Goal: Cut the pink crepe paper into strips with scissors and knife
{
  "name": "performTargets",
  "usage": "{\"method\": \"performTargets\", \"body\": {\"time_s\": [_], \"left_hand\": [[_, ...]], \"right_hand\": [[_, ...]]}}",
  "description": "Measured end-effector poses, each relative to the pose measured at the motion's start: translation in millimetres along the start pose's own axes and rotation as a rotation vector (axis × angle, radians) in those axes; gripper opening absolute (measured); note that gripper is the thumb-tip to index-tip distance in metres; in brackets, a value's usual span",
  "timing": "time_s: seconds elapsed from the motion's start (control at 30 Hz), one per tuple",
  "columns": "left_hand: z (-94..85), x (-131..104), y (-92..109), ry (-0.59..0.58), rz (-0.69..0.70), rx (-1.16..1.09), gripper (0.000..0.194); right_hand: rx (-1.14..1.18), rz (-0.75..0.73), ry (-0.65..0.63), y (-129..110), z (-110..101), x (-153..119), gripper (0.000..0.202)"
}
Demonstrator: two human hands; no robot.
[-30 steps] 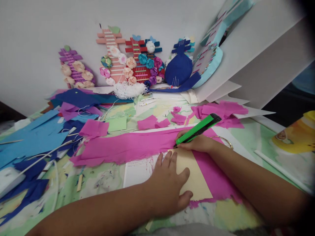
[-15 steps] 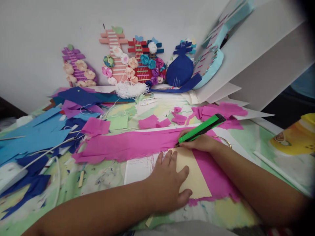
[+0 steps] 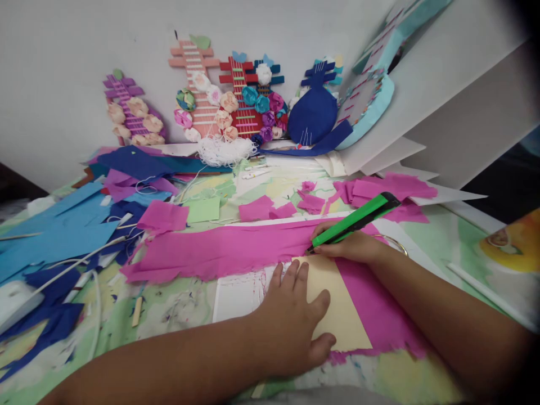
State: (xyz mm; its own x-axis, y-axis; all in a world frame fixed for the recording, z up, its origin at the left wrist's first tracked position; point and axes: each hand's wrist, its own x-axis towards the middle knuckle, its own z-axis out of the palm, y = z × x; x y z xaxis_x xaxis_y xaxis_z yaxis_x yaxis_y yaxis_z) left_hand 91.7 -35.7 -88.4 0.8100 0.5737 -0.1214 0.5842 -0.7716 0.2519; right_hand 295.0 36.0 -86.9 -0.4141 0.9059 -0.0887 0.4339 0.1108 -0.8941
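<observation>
My right hand [image 3: 348,244] is closed around a green and black utility knife [image 3: 356,220]. The knife slants up to the right, and its tip is at the top edge of a cream card [image 3: 343,315]. My left hand [image 3: 295,315] lies flat with fingers spread, pressing on the card's left part. Under the card spreads pink crepe paper [image 3: 379,304], which joins a long pink strip [image 3: 219,250] running left. A white sheet [image 3: 238,295] with pink marks shows beneath, left of the card.
Pink scraps [image 3: 257,208] and a green paper square [image 3: 203,209] lie beyond the strip. Blue paper [image 3: 76,222] and a white plug [image 3: 17,301] with a cord are at left. Decorated paper instruments [image 3: 314,115] lean on the wall. A yellow cup [image 3: 512,242] stands at right.
The camera view has shifted slightly, so most things sit a little differently in the picture. Both hands keep nearly the same place on the card, with the knife at its top edge.
</observation>
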Motion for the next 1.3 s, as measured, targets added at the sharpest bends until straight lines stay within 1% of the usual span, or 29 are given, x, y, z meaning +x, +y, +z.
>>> {"method": "performTargets", "body": {"time_s": [0.1,0.2,0.33,0.43,0.5,0.6,0.77,0.87,1.0,1.07,1.2,1.3], "left_hand": [[-0.2,0,1,0.007,0.000,-0.002,0.058],[-0.6,1,2,-0.001,-0.002,-0.003,0.059],[-2.6,0,2,-0.022,-0.016,0.004,0.059],[-3.7,0,3,-0.024,-0.019,0.013,0.059],[-4.3,0,3,-0.031,-0.019,0.014,0.060],[-4.9,0,4,-0.039,-0.027,0.007,0.061],[-5.6,1,5,-0.034,-0.039,0.002,0.062],[-8.7,0,6,-0.037,-0.032,-0.002,0.062],[-16.4,0,8,-0.088,-0.048,-0.014,0.061],[-19.5,0,9,-0.107,-0.054,-0.014,0.061],[-21.2,0,9,-0.111,-0.051,-0.022,0.061],[-20.8,1,9,-0.117,-0.056,-0.027,0.060]], "right_hand": [[-0.048,-0.035,-0.031,1,1,2,0.017],[-0.074,-0.021,-0.023,2,2,2,0.016],[0.003,-0.002,0.023,2,2,-2,0.018],[0.069,0.006,0.062,2,0,-5,0.026],[0.057,-0.016,0.038,3,-1,-5,0.027],[-0.024,-0.075,-0.013,4,-1,-3,0.019],[-0.052,-0.138,-0.007,8,0,-1,0.021],[-0.055,-0.101,0.017,9,-1,-2,0.022],[0.046,-0.039,0.026,9,-5,-5,0.024],[0.057,-0.025,0.025,8,-6,-5,0.024],[-0.032,-0.074,-0.006,5,-5,-3,0.019],[-0.047,-0.093,-0.020,6,-5,-2,0.020]]}}
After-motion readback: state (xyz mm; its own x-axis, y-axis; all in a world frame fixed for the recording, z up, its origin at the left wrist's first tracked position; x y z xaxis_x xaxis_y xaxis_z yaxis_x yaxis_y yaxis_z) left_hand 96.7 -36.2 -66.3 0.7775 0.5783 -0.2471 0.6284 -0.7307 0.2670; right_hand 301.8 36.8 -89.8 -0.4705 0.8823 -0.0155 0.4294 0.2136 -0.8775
